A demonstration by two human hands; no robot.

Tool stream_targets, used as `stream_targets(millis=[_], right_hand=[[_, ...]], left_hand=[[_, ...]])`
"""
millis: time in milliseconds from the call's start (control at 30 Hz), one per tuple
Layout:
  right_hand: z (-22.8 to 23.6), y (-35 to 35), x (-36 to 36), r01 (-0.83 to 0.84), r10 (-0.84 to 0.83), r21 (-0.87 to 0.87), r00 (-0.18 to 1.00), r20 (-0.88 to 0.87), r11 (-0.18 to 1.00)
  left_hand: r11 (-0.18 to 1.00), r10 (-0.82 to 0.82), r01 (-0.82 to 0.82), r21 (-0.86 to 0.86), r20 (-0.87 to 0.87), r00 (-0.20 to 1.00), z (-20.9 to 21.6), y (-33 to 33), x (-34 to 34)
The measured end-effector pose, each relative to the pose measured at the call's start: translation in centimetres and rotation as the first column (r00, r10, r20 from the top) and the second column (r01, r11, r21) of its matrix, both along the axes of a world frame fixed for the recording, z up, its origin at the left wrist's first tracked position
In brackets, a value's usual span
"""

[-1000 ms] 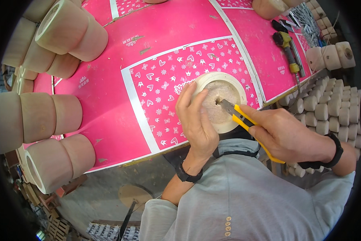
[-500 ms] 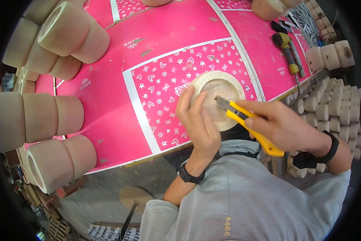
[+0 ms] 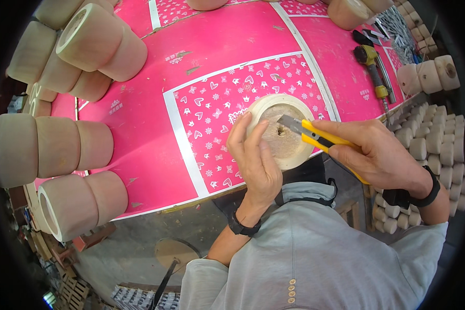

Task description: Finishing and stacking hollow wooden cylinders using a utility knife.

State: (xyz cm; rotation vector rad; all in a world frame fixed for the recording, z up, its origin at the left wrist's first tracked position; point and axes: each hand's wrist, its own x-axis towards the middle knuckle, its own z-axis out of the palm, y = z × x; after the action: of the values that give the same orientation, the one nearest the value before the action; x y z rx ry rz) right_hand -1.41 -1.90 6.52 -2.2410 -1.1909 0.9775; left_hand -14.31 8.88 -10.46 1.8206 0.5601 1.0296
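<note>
A round, pale wooden cup-like piece (image 3: 286, 161) stands at the near edge of the pink table, its hollow facing up. Its recessed floor has a small rough dark hole in the middle. My left hand (image 3: 255, 155) wraps the left side of the piece, fingers over the rim. In my right hand (image 3: 374, 152) is a yellow utility knife (image 3: 315, 135), its blade out over the hollow, tip just above the hole. Whether the blade touches the wood I cannot tell.
Stacked wooden pots (image 3: 56, 147) line the table's left side. On the right lie a yellow-and-black power tool (image 3: 372, 70) and a heap of metal fasteners (image 3: 398, 33). Many more wooden pieces (image 3: 434, 129) are piled beyond the right edge. A round stool (image 3: 176, 253) stands below.
The knife has lifted slightly up and right, so its blade no longer covers the hole. My left hand stays on the wooden piece. The whole view has shifted a little.
</note>
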Motion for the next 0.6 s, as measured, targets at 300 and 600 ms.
stream_targets(millis=[300, 600], right_hand=[[-0.17, -0.54, 0.21, -0.177, 0.170, 0.020, 0.967, 0.188, 0.984], [0.01, 0.39, 0.94, -0.328, 0.318, -0.039, 0.868, 0.382, 0.944]], left_hand=[[0.999, -0.001, 0.003, 0.047, -0.042, 0.999, -0.10, 0.23, -0.01], [0.998, 0.000, 0.003, 0.059, -0.048, 0.999, -0.09, 0.23, -0.02]])
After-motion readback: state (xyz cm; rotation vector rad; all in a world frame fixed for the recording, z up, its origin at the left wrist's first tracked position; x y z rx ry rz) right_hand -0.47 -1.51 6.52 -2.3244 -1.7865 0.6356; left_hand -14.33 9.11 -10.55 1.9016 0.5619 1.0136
